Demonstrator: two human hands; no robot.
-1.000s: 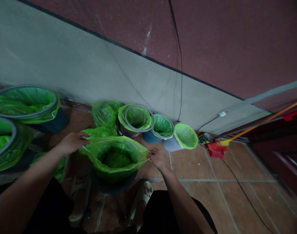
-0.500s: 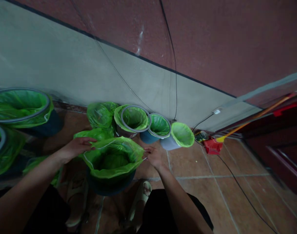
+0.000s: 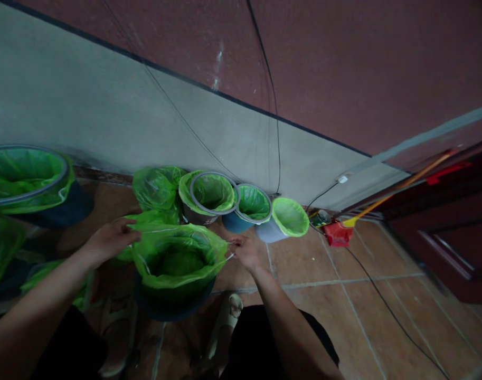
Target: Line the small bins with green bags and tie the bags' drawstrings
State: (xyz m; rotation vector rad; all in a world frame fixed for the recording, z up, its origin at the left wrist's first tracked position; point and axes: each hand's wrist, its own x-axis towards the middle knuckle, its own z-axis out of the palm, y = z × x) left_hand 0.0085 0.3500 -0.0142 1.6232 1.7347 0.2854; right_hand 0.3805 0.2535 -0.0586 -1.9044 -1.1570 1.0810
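**Bag (image 3: 177,279) pinched at both sides**

Nearest: bag in dark bin (image 3: 173,311), mouth spread above the rim. Judged light, soft, slippery and easily torn; best gripped at the drawstring (image 3: 229,257). Left hand (image 3: 112,240) closed narrowly on the bag's edge; right hand (image 3: 244,252) pinching the drawstring. Beyond: lined bins (image 3: 241,224) near the wall (image 3: 86,100).

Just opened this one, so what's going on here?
A person stands over a dark bin on a tiled floor, with both hands on a green bag. The left hand has its edge on one side and the right hand on the other, so its mouth is spread open above the bin. Beyond it, a brown bin, a blue bin and a pale bin, all lined in green, stand by the wall.
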